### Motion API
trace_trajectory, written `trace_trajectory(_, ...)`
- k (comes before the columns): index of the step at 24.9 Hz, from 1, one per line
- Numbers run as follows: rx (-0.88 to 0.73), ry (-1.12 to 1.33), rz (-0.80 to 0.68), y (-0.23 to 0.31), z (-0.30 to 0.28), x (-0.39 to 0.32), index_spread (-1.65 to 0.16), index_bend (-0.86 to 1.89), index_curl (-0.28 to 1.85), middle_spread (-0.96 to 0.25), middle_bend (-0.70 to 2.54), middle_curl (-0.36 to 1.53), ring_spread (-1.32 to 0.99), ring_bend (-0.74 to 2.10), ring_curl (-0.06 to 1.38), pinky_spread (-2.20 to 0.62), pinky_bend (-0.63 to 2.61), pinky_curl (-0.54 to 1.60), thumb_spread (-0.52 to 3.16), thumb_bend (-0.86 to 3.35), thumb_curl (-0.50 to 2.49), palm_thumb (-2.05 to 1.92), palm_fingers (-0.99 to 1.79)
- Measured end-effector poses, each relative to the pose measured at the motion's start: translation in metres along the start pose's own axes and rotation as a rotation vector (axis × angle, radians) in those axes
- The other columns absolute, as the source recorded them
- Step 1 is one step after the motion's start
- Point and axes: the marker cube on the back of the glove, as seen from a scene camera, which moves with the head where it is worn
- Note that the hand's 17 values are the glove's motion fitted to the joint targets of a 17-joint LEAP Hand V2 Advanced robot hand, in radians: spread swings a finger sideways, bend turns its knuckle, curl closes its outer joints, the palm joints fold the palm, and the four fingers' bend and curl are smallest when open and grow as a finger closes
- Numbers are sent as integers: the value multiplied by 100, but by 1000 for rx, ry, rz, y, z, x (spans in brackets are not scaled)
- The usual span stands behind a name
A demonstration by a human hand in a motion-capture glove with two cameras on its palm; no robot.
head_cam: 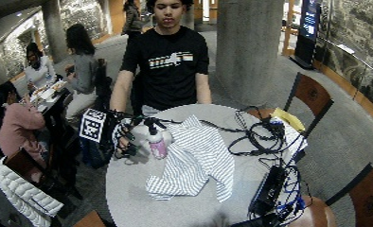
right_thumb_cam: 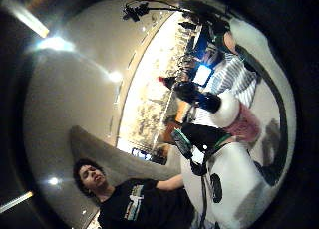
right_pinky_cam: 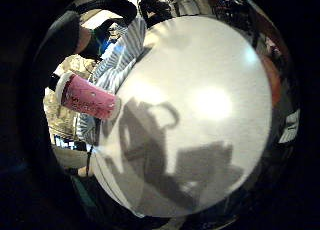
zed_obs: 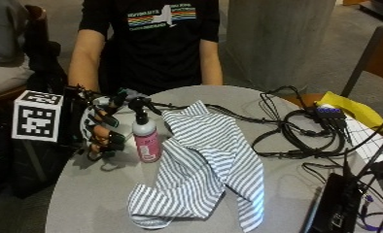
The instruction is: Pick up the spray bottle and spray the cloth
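Observation:
A pink spray bottle (zed_obs: 146, 140) with a black nozzle stands upright on the round grey table (zed_obs: 94, 194), near its left edge. My gloved right hand (zed_obs: 103, 132) hovers just left of the bottle, palm toward it, fingers loosely curled and holding nothing. A small gap shows between fingertips and bottle. The blue-and-white striped cloth (zed_obs: 207, 162) lies crumpled on the table right of the bottle, one corner reaching up behind it. In the palm views the bottle (right_pinky_cam: 90, 97) (right_thumb_cam: 240, 120) is close, with the cloth (right_pinky_cam: 119, 57) (right_thumb_cam: 235, 77) behind it.
A tangle of black cables (zed_obs: 295, 133) covers the table's right side, with a black device (zed_obs: 337, 206) at the right front edge and yellow paper (zed_obs: 350, 107) beyond. A chair (zed_obs: 373, 53) stands at the far right. The person sits at the table's far side.

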Motion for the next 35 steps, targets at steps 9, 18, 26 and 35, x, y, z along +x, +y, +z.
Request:
trace_trajectory(9,-35,-116,1,1,30,-5,-33,8,15,-1,33,38,-4,48,35,9,51,35,103,-2,30,64,68)
trace_trajectory(18,59,-143,8,3,25,1,-27,20,22,-3,29,38,-6,47,34,8,50,33,95,15,43,100,89)
trace_trajectory(26,138,-186,22,0,23,2,-23,27,31,-9,32,44,-12,59,42,-19,48,36,63,14,53,112,126)
trace_trajectory(35,52,-181,42,10,26,5,-20,34,40,-9,38,49,-10,50,43,-4,33,34,61,0,54,101,103)
